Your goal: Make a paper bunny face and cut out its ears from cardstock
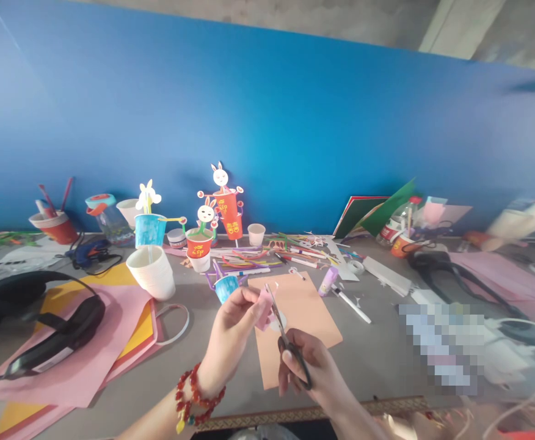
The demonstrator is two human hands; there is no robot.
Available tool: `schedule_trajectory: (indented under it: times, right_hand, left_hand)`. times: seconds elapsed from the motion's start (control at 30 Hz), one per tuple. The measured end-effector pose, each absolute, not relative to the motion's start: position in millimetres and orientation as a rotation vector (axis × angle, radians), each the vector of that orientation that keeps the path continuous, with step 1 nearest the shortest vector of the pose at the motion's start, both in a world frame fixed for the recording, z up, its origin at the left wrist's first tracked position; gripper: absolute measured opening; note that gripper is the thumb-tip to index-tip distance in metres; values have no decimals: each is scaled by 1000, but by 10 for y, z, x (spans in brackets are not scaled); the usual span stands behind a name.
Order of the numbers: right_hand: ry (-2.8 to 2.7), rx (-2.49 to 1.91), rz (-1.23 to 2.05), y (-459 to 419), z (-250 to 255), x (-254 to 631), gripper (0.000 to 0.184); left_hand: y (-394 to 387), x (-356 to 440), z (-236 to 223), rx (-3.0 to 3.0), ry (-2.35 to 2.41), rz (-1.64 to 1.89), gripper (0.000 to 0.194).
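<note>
Between the fingers of my left hand (pixel 236 321) is a small piece of pink paper (pixel 264 310). My right hand (pixel 311 363) grips a pair of black-handled scissors (pixel 280 321), their blades up against the paper's right edge. I cannot tell whether the blades are cutting into it. Beneath both hands lies a sheet of peach-coloured paper (pixel 304 305), with a white round piece (pixel 277 322) on it, partly hidden by the scissors. Just behind my left hand stands a small blue-painted paper cup (pixel 226 287) with purple stems.
Stacked white cups (pixel 152 272) and rabbit-topped cup figures (pixel 233 214) stand at the back left. A purple glue stick (pixel 328 281) and a white marker (pixel 353 305) lie right of the peach sheet. Headphones (pixel 61 336) rest on coloured paper at left. Pens and pipe cleaners (pixel 249 260) clutter the back.
</note>
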State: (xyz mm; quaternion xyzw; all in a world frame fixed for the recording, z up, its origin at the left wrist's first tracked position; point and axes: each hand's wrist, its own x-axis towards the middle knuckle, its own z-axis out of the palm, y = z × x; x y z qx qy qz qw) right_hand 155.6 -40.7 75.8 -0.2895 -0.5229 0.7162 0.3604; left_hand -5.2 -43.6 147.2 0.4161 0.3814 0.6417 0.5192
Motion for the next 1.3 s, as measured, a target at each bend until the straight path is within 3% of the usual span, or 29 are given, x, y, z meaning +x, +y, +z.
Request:
schedule_trajectory:
  times: [0.6, 1.3]
  right_hand:
    - [-1400, -805, 1849, -379, 816, 1591, 60]
    - [-1509, -833, 1841, -272, 849, 1759, 52]
  left_hand:
    - [-422, -125, 1577, 983, 845, 1435, 27]
    - [-329, -353, 1744, 1168, 901, 1194, 27]
